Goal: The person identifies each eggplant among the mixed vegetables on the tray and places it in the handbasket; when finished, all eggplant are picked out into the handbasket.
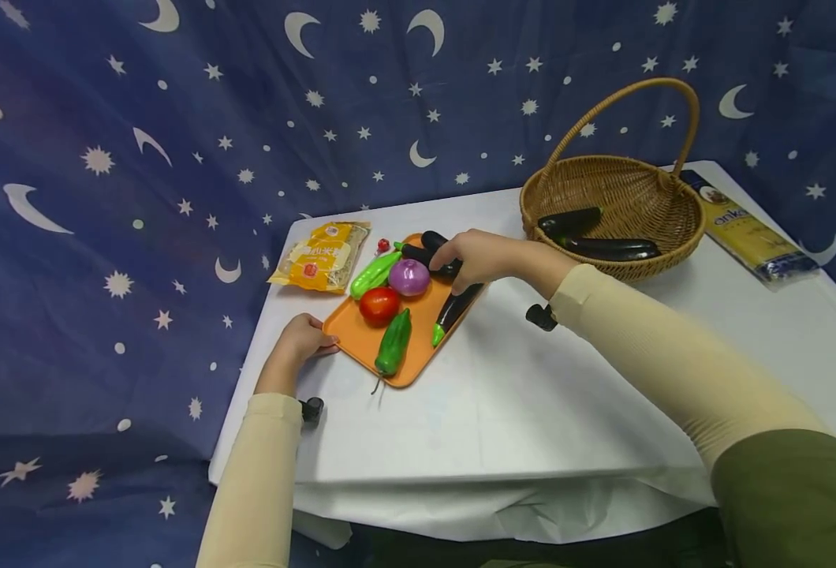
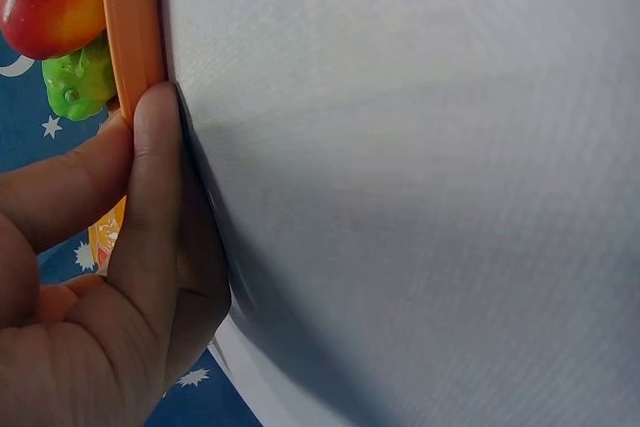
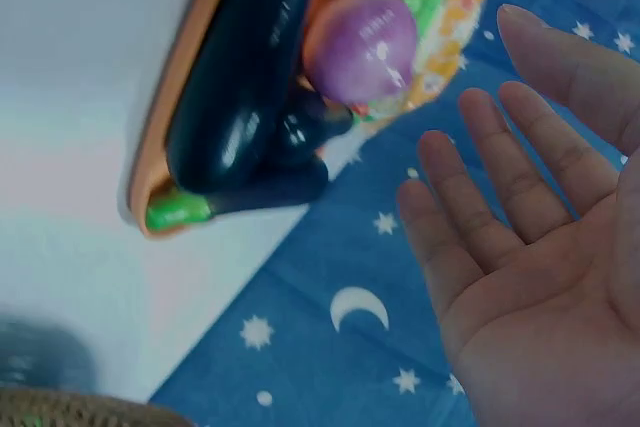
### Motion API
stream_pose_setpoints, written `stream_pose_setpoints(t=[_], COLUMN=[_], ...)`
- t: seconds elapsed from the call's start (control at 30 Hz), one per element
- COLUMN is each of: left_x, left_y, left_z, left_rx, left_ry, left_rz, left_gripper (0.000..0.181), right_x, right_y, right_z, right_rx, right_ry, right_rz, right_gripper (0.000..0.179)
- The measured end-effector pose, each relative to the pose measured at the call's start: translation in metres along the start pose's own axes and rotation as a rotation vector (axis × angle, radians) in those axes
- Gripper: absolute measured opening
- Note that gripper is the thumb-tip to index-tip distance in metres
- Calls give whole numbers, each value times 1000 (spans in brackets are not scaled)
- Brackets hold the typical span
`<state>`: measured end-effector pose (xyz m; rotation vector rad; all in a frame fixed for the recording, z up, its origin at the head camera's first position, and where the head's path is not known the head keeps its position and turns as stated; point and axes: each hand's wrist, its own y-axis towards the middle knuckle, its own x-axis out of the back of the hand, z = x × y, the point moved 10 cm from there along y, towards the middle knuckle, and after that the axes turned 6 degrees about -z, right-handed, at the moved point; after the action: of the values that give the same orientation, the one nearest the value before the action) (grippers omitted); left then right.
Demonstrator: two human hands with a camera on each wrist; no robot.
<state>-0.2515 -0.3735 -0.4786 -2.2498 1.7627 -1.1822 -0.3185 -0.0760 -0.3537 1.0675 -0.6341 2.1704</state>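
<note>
My left hand [image 1: 303, 341] pinches the near-left corner of an orange tray [image 1: 418, 359]; in the left wrist view its thumb and finger hold the tray rim [image 2: 138, 32]. My right hand [image 1: 478, 256] is over the tray's right side, above several dark eggplants [image 1: 458, 306]. In the right wrist view that hand [image 3: 540, 237] has its fingers extended and holds nothing, apart from the eggplants. Also on the tray are a tomato [image 1: 379, 306], a purple onion [image 1: 409, 278], a green pepper [image 1: 393, 343] and a light green bumpy vegetable [image 1: 375, 274].
A wicker basket [image 1: 613, 272] with a tall handle stands at the back right, two eggplants [image 1: 613, 248] inside it. Behind it lies a yellow packet [image 1: 744, 229]. A yellow-and-clear bag [image 1: 324, 256] and a small red item [image 1: 383, 245] sit at the back left.
</note>
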Motion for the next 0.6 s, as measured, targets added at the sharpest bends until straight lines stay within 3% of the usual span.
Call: stream_pose_setpoints(t=[0.27,0.6], left_x=[0,0], left_y=[1,7], left_z=[0,3], left_rx=[-11,2], left_ry=[-17,-11], left_rz=[9,10], left_gripper=[40,41], right_x=[-31,-59], right_y=[12,23], right_z=[-6,-16], right_rx=[7,-19], right_ry=[-1,-103], right_rz=[55,147], right_gripper=[54,56])
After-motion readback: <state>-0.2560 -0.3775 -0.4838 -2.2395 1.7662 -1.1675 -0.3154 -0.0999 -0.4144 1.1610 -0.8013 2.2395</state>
